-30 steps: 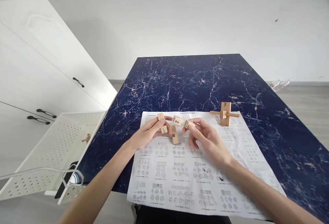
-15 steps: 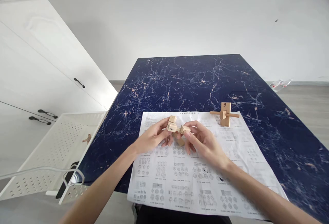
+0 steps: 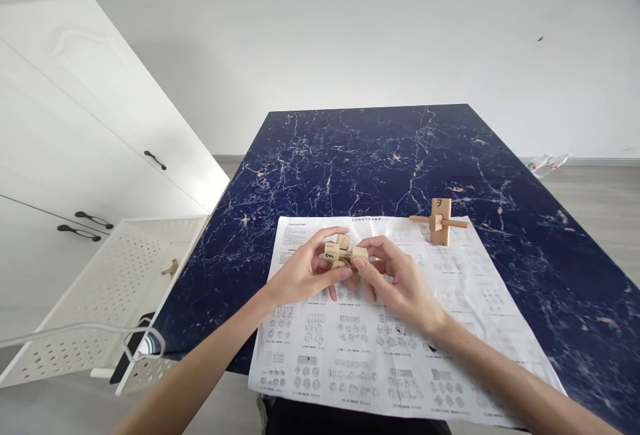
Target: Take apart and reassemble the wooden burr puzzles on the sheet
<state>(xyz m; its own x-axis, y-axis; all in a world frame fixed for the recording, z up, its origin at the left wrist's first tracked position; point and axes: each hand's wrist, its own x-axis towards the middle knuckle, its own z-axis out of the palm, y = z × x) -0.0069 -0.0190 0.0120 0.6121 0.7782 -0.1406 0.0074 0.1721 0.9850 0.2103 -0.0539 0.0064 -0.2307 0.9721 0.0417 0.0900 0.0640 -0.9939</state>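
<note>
Both my hands meet over the middle of a printed instruction sheet point(image 3: 400, 355) on a dark blue marble table point(image 3: 360, 148). Together they hold a cluster of pale wooden puzzle blocks point(image 3: 343, 253), one marked with a black number. My left hand point(image 3: 305, 274) grips the blocks from the left, fingers curled around them. From the right, my right hand point(image 3: 395, 278) pinches the same cluster. Fingers hide the lower parts of the blocks. Farther right, an assembled wooden cross puzzle point(image 3: 439, 221) stands upright at the sheet's far edge, apart from both hands.
A white perforated basket point(image 3: 100, 288) sits left of the table with a small wooden piece point(image 3: 170, 268) inside. White cabinets point(image 3: 75, 122) with black handles stand behind it. A clear plastic item point(image 3: 545, 163) lies on the floor at the far right.
My hands have come together. The separate wooden blocks, held apart a second ago, are now pressed into one cluster between both hands, slightly nearer to me.
</note>
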